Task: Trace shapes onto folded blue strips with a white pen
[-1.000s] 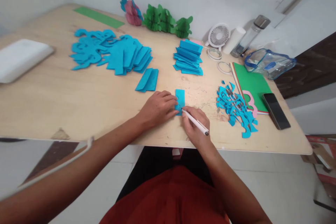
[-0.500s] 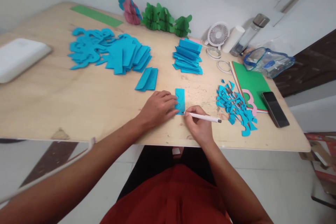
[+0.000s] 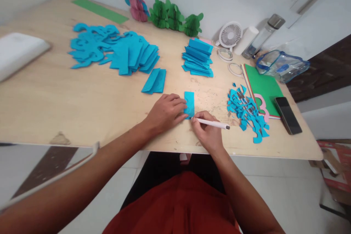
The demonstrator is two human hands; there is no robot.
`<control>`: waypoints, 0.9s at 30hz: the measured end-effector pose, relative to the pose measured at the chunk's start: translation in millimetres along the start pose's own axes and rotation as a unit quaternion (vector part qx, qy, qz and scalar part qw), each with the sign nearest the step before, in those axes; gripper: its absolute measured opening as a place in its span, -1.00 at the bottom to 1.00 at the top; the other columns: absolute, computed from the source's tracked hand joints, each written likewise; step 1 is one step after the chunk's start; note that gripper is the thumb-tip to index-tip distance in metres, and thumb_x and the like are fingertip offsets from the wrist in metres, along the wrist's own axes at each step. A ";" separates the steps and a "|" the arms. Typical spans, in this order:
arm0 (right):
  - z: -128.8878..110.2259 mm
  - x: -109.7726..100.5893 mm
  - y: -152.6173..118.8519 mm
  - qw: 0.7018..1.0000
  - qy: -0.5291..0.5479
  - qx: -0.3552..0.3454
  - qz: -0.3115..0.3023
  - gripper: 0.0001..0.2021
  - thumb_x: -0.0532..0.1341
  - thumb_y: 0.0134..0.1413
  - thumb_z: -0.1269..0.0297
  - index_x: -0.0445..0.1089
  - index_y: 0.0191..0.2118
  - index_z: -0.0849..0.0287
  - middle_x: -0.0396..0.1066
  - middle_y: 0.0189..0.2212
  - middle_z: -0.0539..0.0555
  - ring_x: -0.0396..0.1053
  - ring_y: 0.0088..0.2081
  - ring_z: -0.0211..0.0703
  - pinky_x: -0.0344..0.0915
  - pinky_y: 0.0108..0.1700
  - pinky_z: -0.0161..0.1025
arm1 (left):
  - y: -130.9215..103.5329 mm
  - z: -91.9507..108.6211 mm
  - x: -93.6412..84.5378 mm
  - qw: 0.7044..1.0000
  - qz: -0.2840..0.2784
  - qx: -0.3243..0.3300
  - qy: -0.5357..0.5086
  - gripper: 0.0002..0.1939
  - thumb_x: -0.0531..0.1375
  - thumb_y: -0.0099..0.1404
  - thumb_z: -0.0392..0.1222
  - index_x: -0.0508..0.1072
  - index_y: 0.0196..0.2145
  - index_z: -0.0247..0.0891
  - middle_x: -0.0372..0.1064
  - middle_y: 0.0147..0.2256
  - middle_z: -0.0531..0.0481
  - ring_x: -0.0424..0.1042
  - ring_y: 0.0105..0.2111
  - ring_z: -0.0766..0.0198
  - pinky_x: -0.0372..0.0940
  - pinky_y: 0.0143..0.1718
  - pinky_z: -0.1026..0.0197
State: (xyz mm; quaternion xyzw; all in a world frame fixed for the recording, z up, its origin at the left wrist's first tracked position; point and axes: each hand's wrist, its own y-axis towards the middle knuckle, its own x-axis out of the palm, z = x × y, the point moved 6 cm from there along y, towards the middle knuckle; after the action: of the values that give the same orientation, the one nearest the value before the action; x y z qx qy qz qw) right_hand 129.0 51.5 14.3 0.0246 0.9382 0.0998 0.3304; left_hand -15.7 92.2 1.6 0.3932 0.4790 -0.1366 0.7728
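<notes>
A small blue paper piece (image 3: pixel 189 98) with a curved line drawn on it lies flat near the table's front edge. My left hand (image 3: pixel 167 111) rests palm down, fingers stretched out, its fingertips pressing the paper's left side. In my closed right hand (image 3: pixel 207 134) is a white pen (image 3: pixel 214 123), its tip at the paper's lower right corner. Just beyond my left hand sit folded blue papers (image 3: pixel 155 81). A pile of blue paper scraps (image 3: pixel 242 106) lies to the right of my right hand.
Farther back are cut blue shapes (image 3: pixel 93 44) and a stack of blue strips (image 3: pixel 197 58). Green paper figures (image 3: pixel 167 14), a small fan (image 3: pixel 230 34) and a bottle (image 3: pixel 263 34) stand along the wall. A phone (image 3: pixel 287 115) lies at right beside green sheets (image 3: pixel 264 84).
The camera view has shifted slightly. Both hands stay at the paper, with the pen tip still near its lower right corner.
</notes>
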 end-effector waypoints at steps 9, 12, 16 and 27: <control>-1.5 -0.2 -0.2 1.000 -0.004 -0.001 0.005 -0.91 0.15 0.08 0.28 0.35 -0.41 0.08 0.47 -0.50 -0.02 0.41 -0.43 -0.18 0.28 -0.29 -0.22 | 0.0 -0.2 0.7 1.000 -0.005 -0.002 0.000 -0.85 0.17 0.33 -0.14 0.50 -0.28 -0.24 0.55 -0.12 -0.09 0.42 -0.08 0.00 0.27 -0.11 -0.02; -0.8 0.6 -0.5 1.000 0.002 0.004 0.004 -0.91 0.14 0.08 0.28 0.35 -0.41 0.09 0.46 -0.51 -0.02 0.40 -0.44 -0.19 0.28 -0.32 -0.23 | 0.2 -0.1 0.2 1.000 0.000 0.001 -0.001 -0.85 0.17 0.33 -0.14 0.50 -0.28 -0.24 0.55 -0.13 -0.10 0.42 -0.08 0.00 0.27 -0.11 -0.02; -0.5 0.0 -0.8 1.000 0.006 0.008 0.011 -0.92 0.14 0.07 0.28 0.34 -0.41 0.09 0.44 -0.51 -0.02 0.38 -0.45 -0.20 0.27 -0.34 -0.25 | 0.0 -0.7 0.7 1.000 -0.007 -0.004 -0.002 -0.84 0.16 0.34 -0.14 0.50 -0.28 -0.23 0.54 -0.12 -0.09 0.42 -0.07 0.01 0.27 -0.10 -0.03; 1.3 -1.5 -1.6 1.000 0.006 0.018 0.023 -0.93 0.13 0.06 0.30 0.34 -0.39 0.09 0.44 -0.48 0.00 0.39 -0.42 -0.18 0.29 -0.33 -0.24 | 0.2 0.1 0.4 1.000 -0.018 -0.010 -0.014 -0.84 0.15 0.34 -0.15 0.50 -0.29 -0.23 0.54 -0.11 -0.10 0.41 -0.07 0.00 0.26 -0.09 -0.03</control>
State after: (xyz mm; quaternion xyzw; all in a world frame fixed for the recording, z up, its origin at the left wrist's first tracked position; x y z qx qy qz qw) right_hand 131.1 50.0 13.9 0.0513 0.9410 0.0910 0.3218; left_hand -15.3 92.3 1.4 0.3749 0.4765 -0.1507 0.7808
